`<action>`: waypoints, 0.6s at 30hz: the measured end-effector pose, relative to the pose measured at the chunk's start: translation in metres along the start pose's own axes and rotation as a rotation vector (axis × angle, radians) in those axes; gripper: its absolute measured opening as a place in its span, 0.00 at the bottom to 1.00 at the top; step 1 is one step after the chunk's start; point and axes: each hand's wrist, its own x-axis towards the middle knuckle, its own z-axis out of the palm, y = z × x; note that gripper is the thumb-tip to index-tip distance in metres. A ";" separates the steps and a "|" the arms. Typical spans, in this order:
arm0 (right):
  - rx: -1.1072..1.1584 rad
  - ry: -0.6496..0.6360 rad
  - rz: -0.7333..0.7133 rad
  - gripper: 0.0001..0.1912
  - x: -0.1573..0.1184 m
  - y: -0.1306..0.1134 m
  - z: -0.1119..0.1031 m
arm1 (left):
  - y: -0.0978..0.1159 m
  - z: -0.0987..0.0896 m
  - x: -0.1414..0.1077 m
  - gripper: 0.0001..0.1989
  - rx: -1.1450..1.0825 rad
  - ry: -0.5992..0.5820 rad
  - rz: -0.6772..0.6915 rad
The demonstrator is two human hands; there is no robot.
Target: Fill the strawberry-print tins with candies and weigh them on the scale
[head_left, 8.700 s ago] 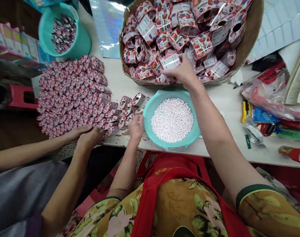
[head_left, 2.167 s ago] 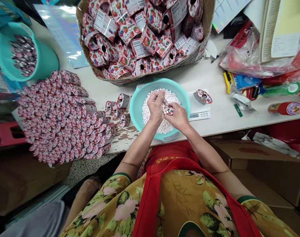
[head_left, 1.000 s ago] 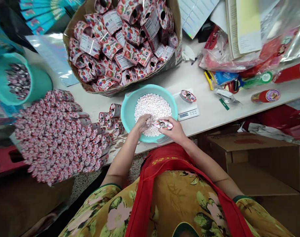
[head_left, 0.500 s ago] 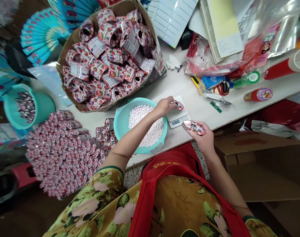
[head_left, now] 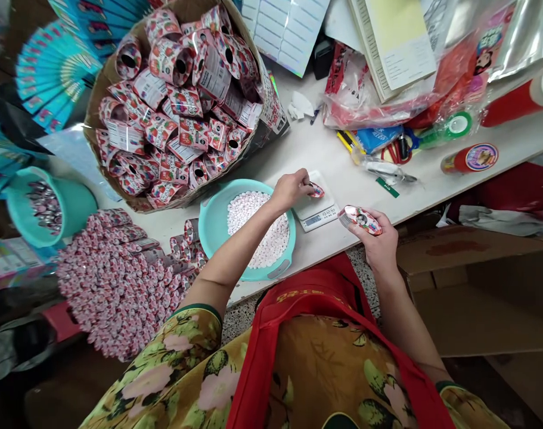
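While my left hand (head_left: 289, 187) pinches a small container (head_left: 316, 190) on the scale (head_left: 318, 213), my right hand (head_left: 378, 238) grips another container (head_left: 360, 218) in its fingertips, just beside the scale.

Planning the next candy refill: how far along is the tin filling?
Done: a big stack of strawberry-print tins. In hand: left hand on a small tin on the white scale; right hand holds another tin. Left: a cardboard box of empty tins.
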 end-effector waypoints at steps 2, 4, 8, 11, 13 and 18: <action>0.002 0.013 -0.006 0.28 0.002 0.000 -0.001 | -0.004 -0.006 0.000 0.12 -0.209 0.012 -0.047; 0.004 0.024 -0.019 0.28 0.004 0.002 -0.003 | -0.010 -0.017 -0.004 0.14 -0.475 0.025 -0.141; 0.030 0.061 -0.030 0.28 0.007 0.007 -0.006 | -0.020 -0.045 -0.026 0.22 -0.840 0.080 -0.324; 0.063 0.100 -0.034 0.28 0.008 0.010 -0.008 | -0.020 -0.051 -0.053 0.22 -0.804 0.122 -0.323; 0.081 0.119 -0.031 0.29 0.008 0.011 -0.010 | -0.016 -0.041 -0.069 0.19 -0.722 0.103 -0.276; 0.082 0.146 -0.031 0.28 0.005 0.015 -0.013 | -0.006 0.004 -0.082 0.11 -0.559 0.013 -0.252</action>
